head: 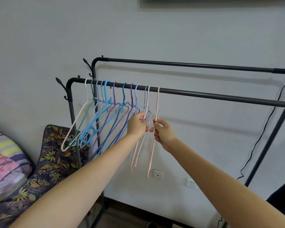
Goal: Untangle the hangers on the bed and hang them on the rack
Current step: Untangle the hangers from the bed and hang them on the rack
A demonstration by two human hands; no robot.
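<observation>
A black clothes rack has two rails; the front rail (204,94) carries several thin hangers at its left end: white (76,120), green, blue (95,124), purple (104,129) and two pale pink ones. My left hand (136,124) pinches the left pink hanger (138,152) just below its neck. My right hand (163,132) grips the right pink hanger (152,145), the last in the row, by its upper part. Both pink hangers hook over the front rail and hang edge-on to me.
The back rail (187,65) is bare. A bed with leaf-patterned cover (46,168) and pink and striped bedding (5,165) sits at the lower left. Wall sockets (191,183) lie behind the rack. A black cable (260,145) runs down the wall at right.
</observation>
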